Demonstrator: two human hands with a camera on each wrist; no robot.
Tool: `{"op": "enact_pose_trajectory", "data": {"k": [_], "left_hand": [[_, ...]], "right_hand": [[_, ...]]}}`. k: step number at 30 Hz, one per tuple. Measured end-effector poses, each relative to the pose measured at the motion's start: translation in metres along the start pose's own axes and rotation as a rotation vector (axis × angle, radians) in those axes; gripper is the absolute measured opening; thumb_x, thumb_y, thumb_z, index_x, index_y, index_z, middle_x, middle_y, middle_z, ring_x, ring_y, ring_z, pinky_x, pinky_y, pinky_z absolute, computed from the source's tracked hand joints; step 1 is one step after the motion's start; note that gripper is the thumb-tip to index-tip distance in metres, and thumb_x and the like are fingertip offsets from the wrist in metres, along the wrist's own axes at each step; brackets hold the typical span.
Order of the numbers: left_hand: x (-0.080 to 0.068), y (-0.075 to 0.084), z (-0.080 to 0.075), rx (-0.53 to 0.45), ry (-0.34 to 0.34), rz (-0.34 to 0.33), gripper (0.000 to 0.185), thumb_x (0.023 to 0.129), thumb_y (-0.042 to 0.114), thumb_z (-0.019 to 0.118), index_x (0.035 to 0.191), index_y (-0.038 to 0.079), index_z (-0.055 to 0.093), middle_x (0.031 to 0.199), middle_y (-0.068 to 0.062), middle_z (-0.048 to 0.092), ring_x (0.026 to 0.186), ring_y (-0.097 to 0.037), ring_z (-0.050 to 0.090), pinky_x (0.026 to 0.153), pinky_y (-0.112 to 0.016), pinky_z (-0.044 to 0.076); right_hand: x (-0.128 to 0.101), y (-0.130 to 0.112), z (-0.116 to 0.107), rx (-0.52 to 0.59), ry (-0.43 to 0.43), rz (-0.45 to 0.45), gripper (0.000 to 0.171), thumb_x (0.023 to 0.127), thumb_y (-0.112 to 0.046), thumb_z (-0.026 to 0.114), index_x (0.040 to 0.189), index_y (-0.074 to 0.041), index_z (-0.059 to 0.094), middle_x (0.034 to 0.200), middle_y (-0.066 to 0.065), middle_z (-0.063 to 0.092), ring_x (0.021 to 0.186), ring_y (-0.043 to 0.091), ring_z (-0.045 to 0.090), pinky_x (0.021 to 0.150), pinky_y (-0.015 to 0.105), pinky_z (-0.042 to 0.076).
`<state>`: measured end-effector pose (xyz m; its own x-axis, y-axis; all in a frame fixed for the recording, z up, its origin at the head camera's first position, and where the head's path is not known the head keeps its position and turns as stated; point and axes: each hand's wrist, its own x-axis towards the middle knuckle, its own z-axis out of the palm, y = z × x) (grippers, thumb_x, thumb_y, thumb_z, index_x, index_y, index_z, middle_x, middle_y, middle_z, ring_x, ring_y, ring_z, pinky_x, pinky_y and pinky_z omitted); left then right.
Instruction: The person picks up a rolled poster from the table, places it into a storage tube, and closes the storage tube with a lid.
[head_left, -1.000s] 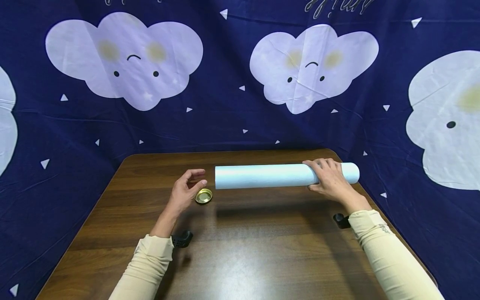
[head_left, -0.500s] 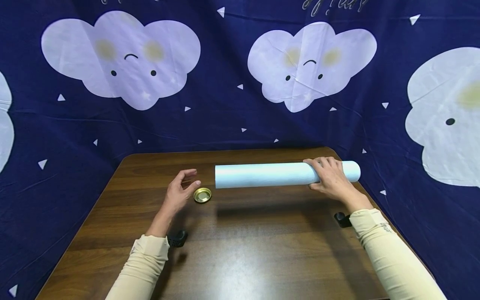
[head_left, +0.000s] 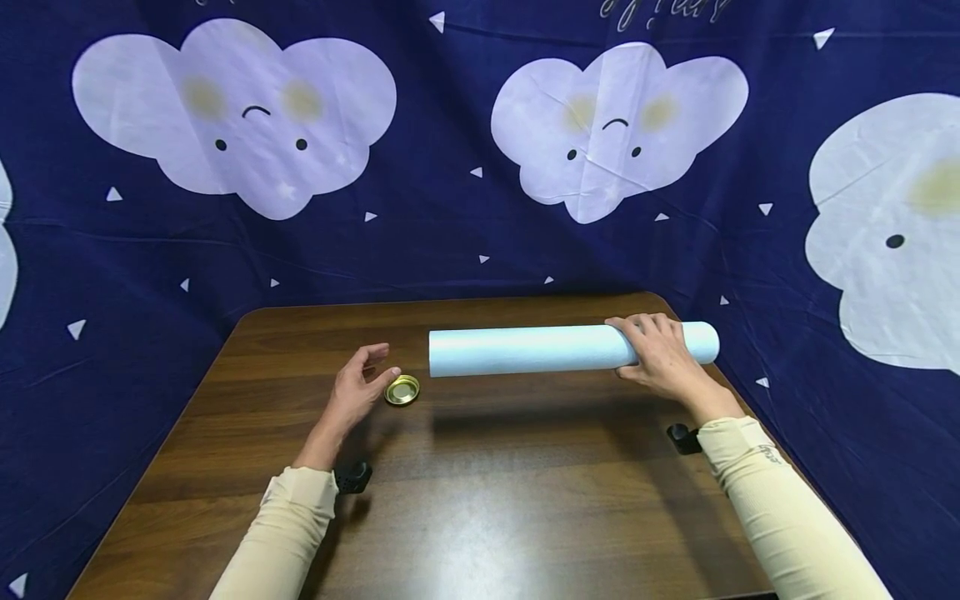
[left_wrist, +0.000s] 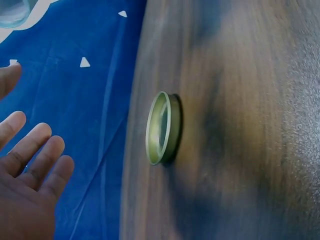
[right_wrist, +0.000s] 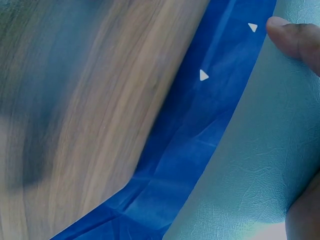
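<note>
The table carries a pale blue roll lying parallel to its far edge, reaching toward the far right corner. The right hand stays curled over the roll's right end, fingers wrapped across the top, and the roll has not shifted. The left hand has drawn back slightly from the small gold lid; its fingers are apart and relaxed, holding nothing. The lid lies just beside the fingertips, near the roll's left end.
</note>
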<state>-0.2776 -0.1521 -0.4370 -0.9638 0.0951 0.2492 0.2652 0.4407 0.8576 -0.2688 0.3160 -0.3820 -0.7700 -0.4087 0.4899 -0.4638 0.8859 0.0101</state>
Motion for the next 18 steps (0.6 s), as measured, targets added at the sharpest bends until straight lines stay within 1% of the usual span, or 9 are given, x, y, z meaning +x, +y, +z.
{"op": "enact_pose_trajectory", "data": {"k": [5, 8, 11, 18], "left_hand": [[0.004, -0.010, 0.007, 0.018, -0.024, 0.000, 0.052, 0.090, 0.022, 0.064, 0.134, 0.003, 0.044, 0.139, -0.020, 0.048, 0.130, -0.035, 0.043, 0.107, -0.050, 0.036], [0.006, -0.017, 0.012, 0.034, -0.045, -0.018, 0.055, 0.089, 0.023, 0.065, 0.135, 0.003, 0.043, 0.139, -0.020, 0.047, 0.131, -0.035, 0.042, 0.108, -0.051, 0.035], [0.007, -0.023, 0.017, 0.090, -0.059, -0.028, 0.056, 0.089, 0.023, 0.066, 0.136, 0.003, 0.043, 0.138, -0.021, 0.047, 0.131, -0.037, 0.041, 0.107, -0.053, 0.035], [0.011, -0.031, 0.022, 0.228, -0.073, -0.036, 0.060, 0.086, 0.024, 0.068, 0.136, 0.001, 0.045, 0.136, -0.022, 0.048, 0.131, -0.040, 0.038, 0.107, -0.056, 0.031]], "right_hand": [[-0.001, 0.001, 0.001, 0.000, 0.006, -0.006, 0.077, 0.060, -0.023, 0.086, 0.129, -0.016, 0.050, 0.110, 0.015, 0.056, 0.102, 0.042, 0.047, 0.087, 0.057, 0.032], [-0.002, 0.001, 0.002, -0.001, 0.001, -0.001, 0.077, 0.061, -0.023, 0.086, 0.129, -0.016, 0.050, 0.111, 0.015, 0.056, 0.103, 0.042, 0.047, 0.088, 0.057, 0.032], [-0.003, 0.001, 0.002, 0.003, -0.008, 0.005, 0.077, 0.062, -0.023, 0.085, 0.129, -0.016, 0.050, 0.112, 0.015, 0.056, 0.104, 0.041, 0.047, 0.088, 0.058, 0.032], [-0.005, 0.002, 0.002, -0.002, -0.012, 0.011, 0.078, 0.061, -0.022, 0.086, 0.129, -0.016, 0.049, 0.111, 0.016, 0.056, 0.104, 0.042, 0.047, 0.088, 0.058, 0.031]]}}
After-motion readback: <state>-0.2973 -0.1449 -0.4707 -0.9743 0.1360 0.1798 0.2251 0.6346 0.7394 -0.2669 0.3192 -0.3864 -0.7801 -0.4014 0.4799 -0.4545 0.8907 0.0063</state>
